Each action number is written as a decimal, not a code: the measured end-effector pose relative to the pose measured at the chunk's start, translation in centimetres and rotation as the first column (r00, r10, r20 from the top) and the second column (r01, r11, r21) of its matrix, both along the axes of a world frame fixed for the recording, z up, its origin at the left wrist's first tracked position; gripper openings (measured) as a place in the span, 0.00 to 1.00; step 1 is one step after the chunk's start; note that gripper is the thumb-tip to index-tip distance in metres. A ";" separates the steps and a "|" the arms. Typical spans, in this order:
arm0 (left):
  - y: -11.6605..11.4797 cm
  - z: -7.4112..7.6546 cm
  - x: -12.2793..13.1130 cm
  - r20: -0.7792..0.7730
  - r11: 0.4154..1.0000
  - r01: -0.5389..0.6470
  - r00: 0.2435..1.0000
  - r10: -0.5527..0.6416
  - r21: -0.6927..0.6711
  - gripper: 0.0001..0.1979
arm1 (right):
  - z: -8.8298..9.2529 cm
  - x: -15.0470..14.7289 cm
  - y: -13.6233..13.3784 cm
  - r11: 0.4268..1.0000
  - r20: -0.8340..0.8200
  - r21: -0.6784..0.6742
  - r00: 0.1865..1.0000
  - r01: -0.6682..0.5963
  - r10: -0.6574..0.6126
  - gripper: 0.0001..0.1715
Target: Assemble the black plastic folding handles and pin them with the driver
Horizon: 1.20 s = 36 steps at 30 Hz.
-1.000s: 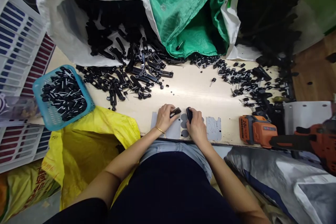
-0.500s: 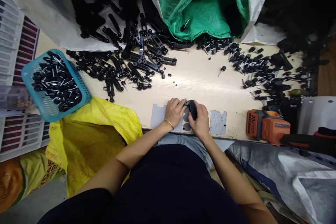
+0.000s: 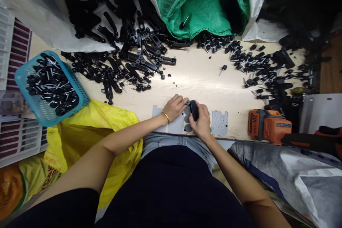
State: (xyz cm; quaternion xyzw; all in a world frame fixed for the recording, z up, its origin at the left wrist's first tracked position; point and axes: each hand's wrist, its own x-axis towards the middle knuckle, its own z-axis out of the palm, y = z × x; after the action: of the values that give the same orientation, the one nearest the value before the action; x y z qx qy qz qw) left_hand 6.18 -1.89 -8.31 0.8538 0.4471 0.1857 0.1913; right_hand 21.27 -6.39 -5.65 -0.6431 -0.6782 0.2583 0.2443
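My right hand (image 3: pixel 202 120) is wrapped round a black bar-shaped plastic part (image 3: pixel 195 110), which stands nearly lengthwise away from me. Against its left side, my left hand (image 3: pixel 174 107) has its fingertips together at a small dark grey round piece (image 3: pixel 188 103) with a dot in its middle. Whether this piece is joined to the bar I cannot tell. Under and between my hands lie a plain grey sheet (image 3: pixel 176 124) and dark grey discs (image 3: pixel 188 128), partly covered. Right of my right hand is another grey sheet (image 3: pixel 219 123) with scribbled marks.
A blue basket (image 3: pixel 84 94) of black-headed screws stands at the left. Black jointed parts (image 3: pixel 133 66) are heaped behind it, and loose black knobs with metal pins (image 3: pixel 256 66) at the right. An orange power-tool battery (image 3: pixel 278 128), yellow sack (image 3: pixel 117 114) and green-lined sack (image 3: pixel 211 21) surround the work spot.
The view has shifted slightly, moving most things a little to the left. My left forearm lies flatter and further left. Both hands stay at the black bar-shaped part and round piece.
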 end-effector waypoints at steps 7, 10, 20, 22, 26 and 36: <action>-0.5 -0.1 0.3 0.051 0.995 -0.086 0.995 0.084 0.052 0.16 | -0.7 0.3 0.0 0.998 -0.036 0.060 0.999 -0.008 0.010 0.31; 0.5 -0.2 -0.3 0.118 0.996 0.015 0.993 -0.025 0.090 0.14 | -1.0 0.3 0.0 0.991 -0.031 0.133 0.999 -0.014 0.018 0.32; 1.6 -0.2 0.9 0.263 0.995 0.032 0.963 -0.057 0.100 0.14 | -0.8 0.1 0.0 0.987 -0.012 0.161 1.000 0.016 -0.014 0.34; 2.2 -0.1 0.0 0.262 0.985 0.120 0.953 -0.149 0.123 0.14 | -0.6 0.4 0.1 0.991 -0.019 0.134 1.000 -0.020 0.023 0.34; 1.9 0.1 -0.6 0.262 0.999 0.022 0.965 -0.033 0.046 0.12 | -0.6 0.9 0.4 0.992 -0.035 0.105 0.997 -0.070 0.074 0.36; 0.8 0.0 2.6 0.237 0.983 -0.184 0.954 0.185 -0.029 0.12 | -0.6 1.3 1.2 0.993 -0.070 0.115 0.997 -0.016 0.024 0.44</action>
State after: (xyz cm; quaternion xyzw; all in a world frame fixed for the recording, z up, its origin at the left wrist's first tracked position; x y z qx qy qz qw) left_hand 8.73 -1.12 -8.30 0.7792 0.4993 0.3024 0.2283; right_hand 22.54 -5.14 -6.22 -0.6117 -0.6892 0.2439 0.3022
